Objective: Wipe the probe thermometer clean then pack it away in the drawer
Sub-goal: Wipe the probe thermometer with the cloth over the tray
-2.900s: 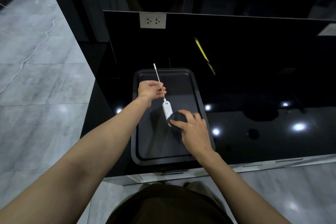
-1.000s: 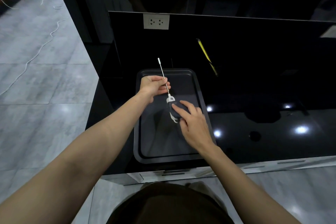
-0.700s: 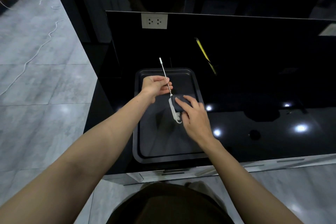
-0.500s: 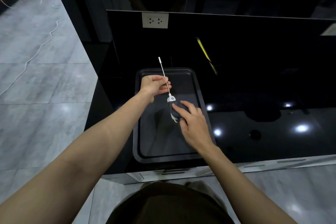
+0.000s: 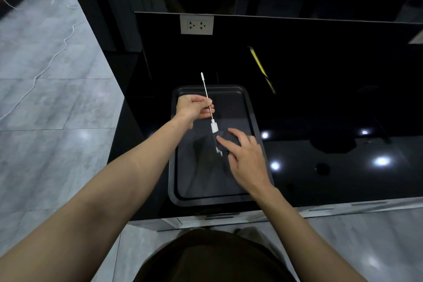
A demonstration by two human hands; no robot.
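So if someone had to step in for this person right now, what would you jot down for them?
Left hand: pinching the thermometer by its thin metal probe, held above the dark tray.
Right hand: pressing a dark cloth around the thermometer's white body.
Done: wiping is under way; whether it is clean I cannot tell.
Left: finish wiping, then put the thermometer in the drawer. No open drawer is in view.

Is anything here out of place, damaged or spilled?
Nothing spilled or broken shows. One oddity: a yellow-and-black tool lies askew on the black counter, beyond the tray, away from the wiping.
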